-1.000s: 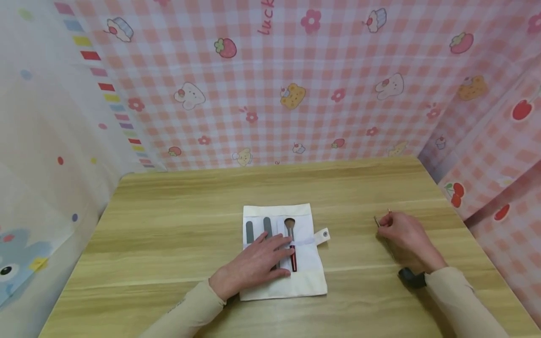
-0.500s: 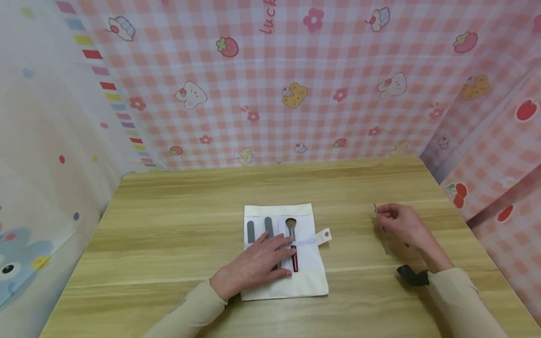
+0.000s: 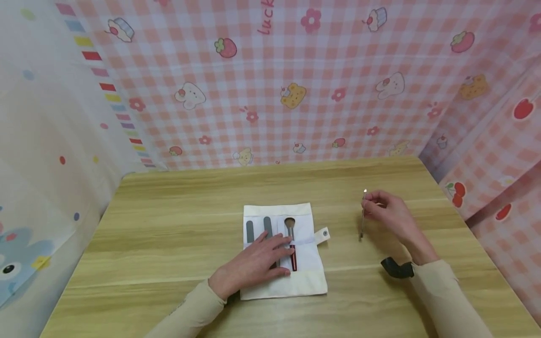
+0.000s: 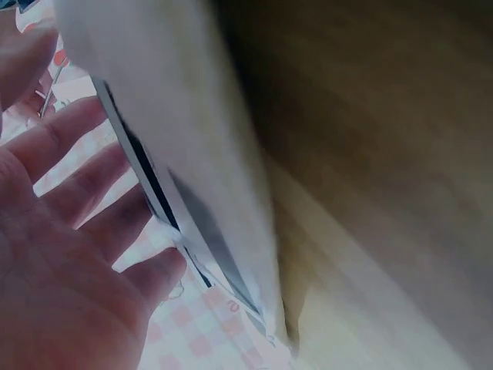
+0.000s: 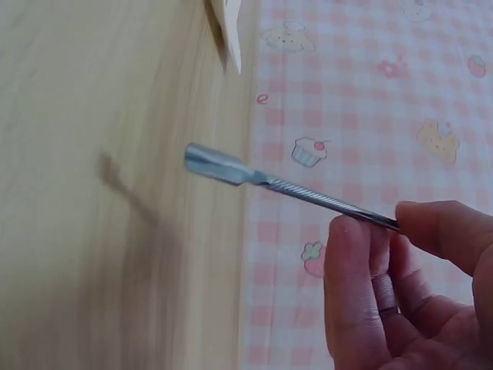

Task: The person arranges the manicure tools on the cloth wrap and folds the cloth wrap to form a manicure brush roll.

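Note:
My left hand (image 3: pixel 253 263) rests spread over a white fabric roll-up pouch (image 3: pixel 306 284), fingers fairly straight. An elastic band in the pouch holds grey nail files (image 3: pixel 267 225) and a makeup brush (image 3: pixel 290 224) with a dark red handle. The lower parts of the files are hidden beneath that hand. To the right, above the table, my right hand (image 3: pixel 390 213) pinches a thin metal cuticle pusher (image 3: pixel 362 218) between thumb and fingers. In the right wrist view its scooped end (image 5: pixel 216 163) and twisted shaft point away from the fingertips.
The pouch's snap tab (image 3: pixel 322 235) sticks out to its right on the wooden table (image 3: pixel 177 220). A pink checked cloth (image 3: pixel 270 117) hangs behind, with more cloth at both sides. A black object (image 3: pixel 397 268) sits at my right wrist.
My right hand has lifted the cuticle pusher off the table and shifted left and farther back, turning it to near vertical in the head view. The left hand has stayed put.

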### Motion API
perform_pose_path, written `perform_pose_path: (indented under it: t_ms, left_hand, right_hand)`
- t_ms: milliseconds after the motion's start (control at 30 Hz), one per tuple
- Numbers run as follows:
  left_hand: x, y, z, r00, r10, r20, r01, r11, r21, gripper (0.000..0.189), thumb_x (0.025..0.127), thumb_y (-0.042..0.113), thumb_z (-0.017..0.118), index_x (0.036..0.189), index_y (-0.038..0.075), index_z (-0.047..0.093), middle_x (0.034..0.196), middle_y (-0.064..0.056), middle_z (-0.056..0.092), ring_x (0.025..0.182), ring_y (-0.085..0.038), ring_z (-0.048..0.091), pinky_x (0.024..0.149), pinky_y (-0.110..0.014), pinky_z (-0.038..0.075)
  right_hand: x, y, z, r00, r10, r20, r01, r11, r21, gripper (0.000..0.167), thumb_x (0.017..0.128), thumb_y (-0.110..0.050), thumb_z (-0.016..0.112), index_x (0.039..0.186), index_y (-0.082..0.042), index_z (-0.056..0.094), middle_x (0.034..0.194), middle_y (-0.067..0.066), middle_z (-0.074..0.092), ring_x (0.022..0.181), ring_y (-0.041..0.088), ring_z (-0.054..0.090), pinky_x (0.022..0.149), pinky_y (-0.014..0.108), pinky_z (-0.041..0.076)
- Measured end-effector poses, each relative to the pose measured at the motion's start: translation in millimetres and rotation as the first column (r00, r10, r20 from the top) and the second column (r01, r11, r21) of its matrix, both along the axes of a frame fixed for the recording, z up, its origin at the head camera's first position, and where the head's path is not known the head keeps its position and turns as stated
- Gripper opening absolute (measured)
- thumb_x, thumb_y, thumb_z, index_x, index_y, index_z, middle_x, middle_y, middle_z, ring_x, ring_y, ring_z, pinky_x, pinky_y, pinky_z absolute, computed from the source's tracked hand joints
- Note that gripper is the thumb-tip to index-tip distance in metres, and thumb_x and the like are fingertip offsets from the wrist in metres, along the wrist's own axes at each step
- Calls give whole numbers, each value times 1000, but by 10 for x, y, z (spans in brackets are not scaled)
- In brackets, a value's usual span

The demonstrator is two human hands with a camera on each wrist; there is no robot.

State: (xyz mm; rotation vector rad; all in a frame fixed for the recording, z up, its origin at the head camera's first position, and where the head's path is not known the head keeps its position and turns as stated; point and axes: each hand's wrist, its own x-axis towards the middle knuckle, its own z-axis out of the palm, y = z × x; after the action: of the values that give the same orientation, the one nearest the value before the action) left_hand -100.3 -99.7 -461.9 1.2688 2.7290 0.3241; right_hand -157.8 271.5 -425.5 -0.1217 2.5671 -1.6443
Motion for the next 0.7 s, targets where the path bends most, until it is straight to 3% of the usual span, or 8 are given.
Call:
perform_pose_path:
  t_ms: [300, 700]
  left_hand:
    - [-9, -23, 12, 998, 7, 57, -8, 1000, 12, 53, 102, 44, 64, 146, 15, 61, 158, -5, 48, 148, -25, 41, 124, -55, 23]
    - [-18, -24, -11, 999, -9, 40, 8, 1000, 14, 54, 101, 44, 65, 146, 15, 61, 158, -5, 48, 148, -25, 41, 123, -56, 24]
  right_hand:
    - [-94, -295, 51, 999, -7, -40, 2, 991, -131, 37, 106, -20, 62, 120, 14, 57, 108, 27, 64, 88, 11, 68, 81, 27, 61]
    - [-198, -615, 99, 999, 18, -35, -25, 977, -210, 39, 106, -22, 63, 124, 11, 57, 108, 23, 65, 88, 14, 69, 81, 30, 61]
